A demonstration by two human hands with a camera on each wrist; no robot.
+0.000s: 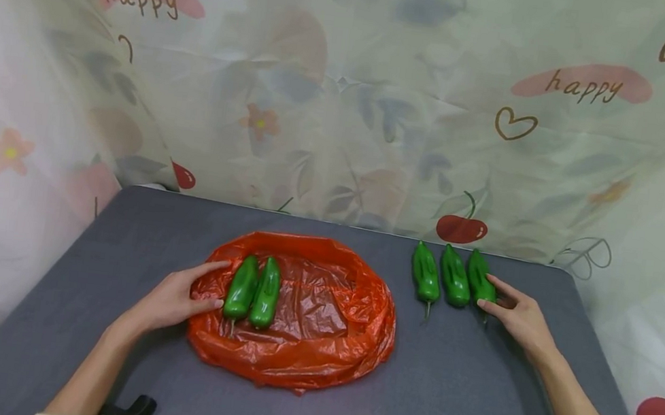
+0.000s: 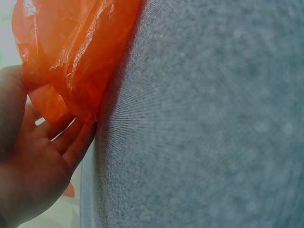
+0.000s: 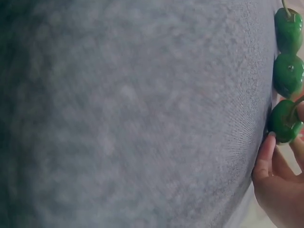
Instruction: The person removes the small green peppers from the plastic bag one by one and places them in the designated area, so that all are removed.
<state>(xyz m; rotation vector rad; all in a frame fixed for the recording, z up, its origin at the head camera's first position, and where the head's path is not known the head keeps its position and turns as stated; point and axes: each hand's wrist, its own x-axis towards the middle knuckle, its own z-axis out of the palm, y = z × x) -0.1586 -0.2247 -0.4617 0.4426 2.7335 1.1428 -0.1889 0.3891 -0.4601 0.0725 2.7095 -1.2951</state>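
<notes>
A red plastic bag [image 1: 312, 383] lies spread open on the table, its rim rolled into a ring. Inside, at the left, two green peppers [image 1: 265, 294] rest side by side. My left hand [image 1: 177, 296] holds the bag's left rim, thumb and fingers apart around the film; in the left wrist view, the bag [image 2: 76, 52] hides some fingertips. Farther right, three green peppers stand in a row, stems toward me. My right hand [image 1: 519, 319] grips the rightmost pepper [image 1: 480, 277] from its right side, thumb and fingers on it. That pepper [image 3: 283, 121] also shows in the right wrist view.
Left of the gripped pepper lie a middle pepper [image 1: 455, 276] and a left pepper [image 1: 425, 273], near the table's back edge. The grey table [image 1: 410, 394] extends between the bag and the right arm. A printed curtain [image 1: 331, 166] hangs behind and on both sides.
</notes>
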